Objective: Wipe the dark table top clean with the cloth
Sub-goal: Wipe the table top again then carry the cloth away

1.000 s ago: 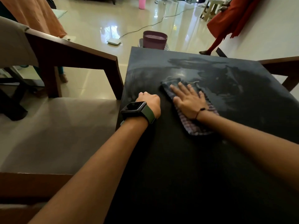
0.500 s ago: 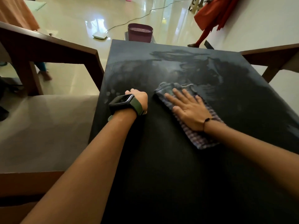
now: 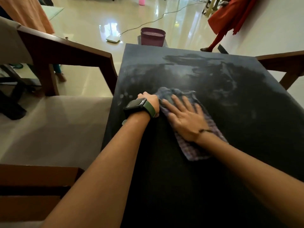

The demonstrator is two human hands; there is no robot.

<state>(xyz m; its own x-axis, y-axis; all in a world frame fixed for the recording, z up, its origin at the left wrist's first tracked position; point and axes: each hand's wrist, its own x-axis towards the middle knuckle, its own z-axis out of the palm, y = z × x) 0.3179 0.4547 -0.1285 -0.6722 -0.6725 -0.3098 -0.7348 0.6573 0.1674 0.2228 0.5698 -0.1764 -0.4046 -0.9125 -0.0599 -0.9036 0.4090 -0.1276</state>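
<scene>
The dark table top (image 3: 205, 186) fills the middle and right of the view, with pale wipe streaks and smears across its far half. On it lies a purple checked cloth (image 3: 197, 151), its far end bunched. My right hand (image 3: 185, 118) lies flat on the cloth with its fingers spread, pressing it down. My left hand (image 3: 148, 102), with a dark watch on a green strap at the wrist, is a closed fist resting on the table near its left edge. The cloth's bunched end touches this fist.
A wooden chair (image 3: 65, 48) with a grey seat stands tight against the table's left edge. Another wooden chair arm (image 3: 286, 63) meets the right edge. A purple basket (image 3: 153, 36) stands past the far edge. A person in orange (image 3: 228, 18) stands at the back right.
My right hand has slid the cloth left across the table until it touches my left fist. The left fist has stayed near the left edge.
</scene>
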